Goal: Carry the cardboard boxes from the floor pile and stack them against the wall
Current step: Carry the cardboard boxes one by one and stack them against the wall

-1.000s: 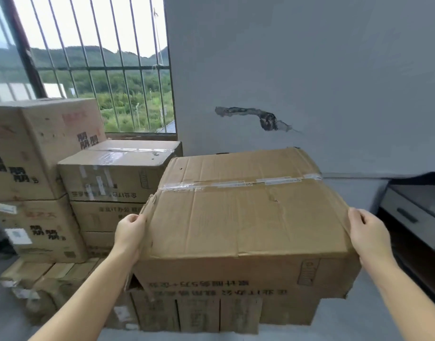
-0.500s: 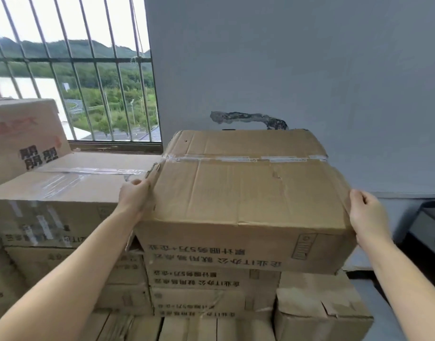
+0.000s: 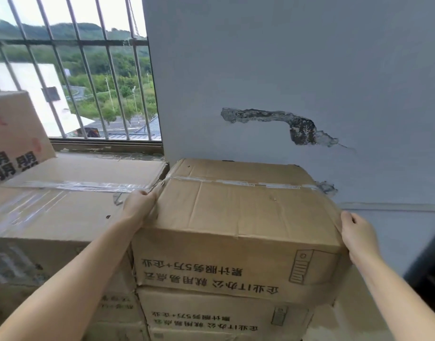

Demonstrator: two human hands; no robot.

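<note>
A worn cardboard box with a taped seam and upside-down black print sits on top of a similar box, its far edge against the grey wall. My left hand grips the box's left top edge, fingers curled over the corner. On the right side, my right hand holds the box's upper edge with the fingers wrapped round it.
A wider taped box sits level on the left, touching the held box. Another box with black print stands on it at far left. A barred window is behind. Dark furniture is at the right edge.
The box has moved forward and down onto the stack, ending against the wall. Both hands kept their grip on its sides.
</note>
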